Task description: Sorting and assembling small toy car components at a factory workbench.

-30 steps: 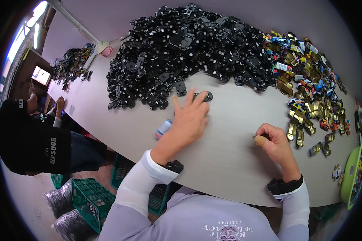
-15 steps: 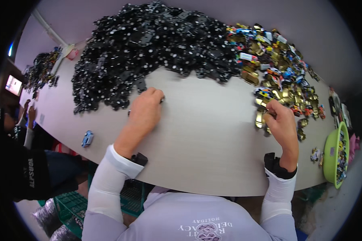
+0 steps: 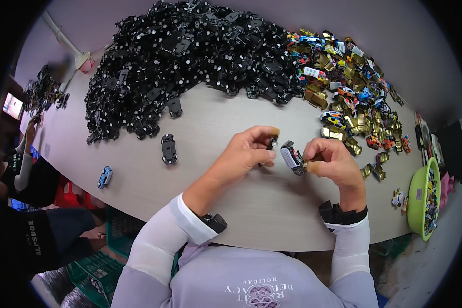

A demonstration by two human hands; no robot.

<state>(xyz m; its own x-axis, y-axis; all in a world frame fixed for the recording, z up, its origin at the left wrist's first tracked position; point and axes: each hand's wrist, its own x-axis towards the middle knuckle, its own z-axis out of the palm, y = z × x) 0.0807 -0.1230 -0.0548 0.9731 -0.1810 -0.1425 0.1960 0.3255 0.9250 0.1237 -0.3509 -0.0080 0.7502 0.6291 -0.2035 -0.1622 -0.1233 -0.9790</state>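
Note:
Over the middle of the table, my left hand (image 3: 245,152) pinches a black toy car chassis (image 3: 273,145) with wheels, mostly hidden by the fingers. Just across a small gap, my right hand (image 3: 334,160) grips a toy car body shell (image 3: 292,157) by one end; the shell is dark with a white striped part. A single black chassis (image 3: 169,149) lies on the table left of my left hand. Farther left sits a blue toy car (image 3: 105,177).
A large heap of black chassis (image 3: 190,61) spans the back of the table. Colourful and gold body shells (image 3: 359,97) are piled at the right. A green basin (image 3: 417,200) of toy cars stands at the right edge. Another person (image 3: 31,149) is at the left.
My left hand has moved right from near the black heap. My right hand has come away from the shell pile, moving left with a body shell. A black chassis now shows on the table.

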